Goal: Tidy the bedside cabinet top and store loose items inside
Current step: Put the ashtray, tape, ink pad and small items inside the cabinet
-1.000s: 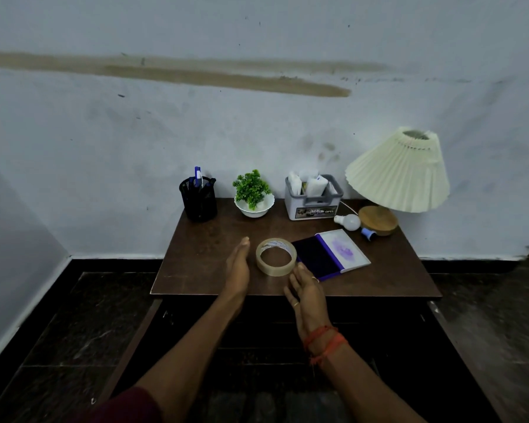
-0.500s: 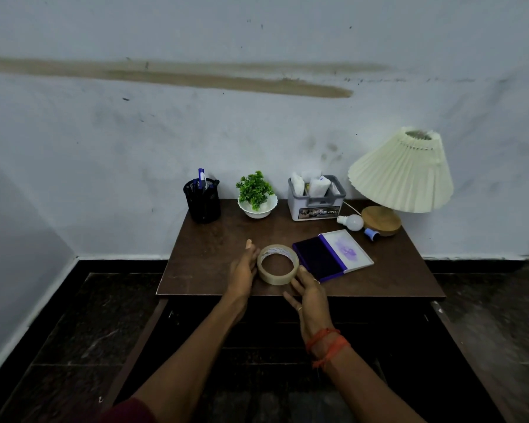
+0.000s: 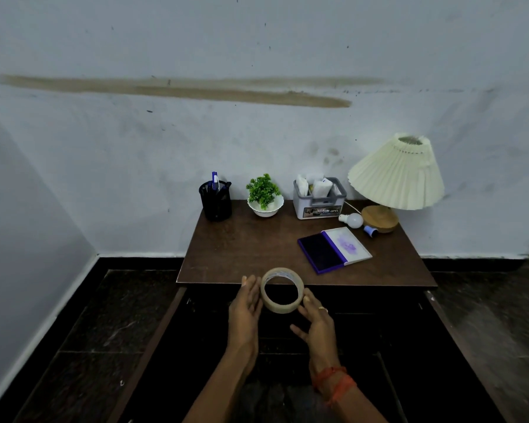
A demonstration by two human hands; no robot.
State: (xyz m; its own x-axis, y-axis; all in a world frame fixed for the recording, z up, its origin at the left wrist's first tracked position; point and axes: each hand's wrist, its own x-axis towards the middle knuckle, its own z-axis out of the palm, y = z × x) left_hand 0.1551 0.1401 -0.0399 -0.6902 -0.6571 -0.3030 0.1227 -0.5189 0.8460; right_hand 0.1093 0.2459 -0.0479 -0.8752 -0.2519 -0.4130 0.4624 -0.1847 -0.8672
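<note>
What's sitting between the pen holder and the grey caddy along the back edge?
Head view: only the small potted plant in its white bowl stands between the pen holder and grey caddy.

Your two bare forearms reach forward from the bottom of the view, converging toward the middle. Your left hand (image 3: pixel 247 303) stands on edge, palm facing right, fingers straight and together. Your right hand (image 3: pixel 316 323) mirrors it — palm facing left, fingers gently curved, thumb spread low — with a ring on one finger and orange-red thread bands around the wrist.
</note>
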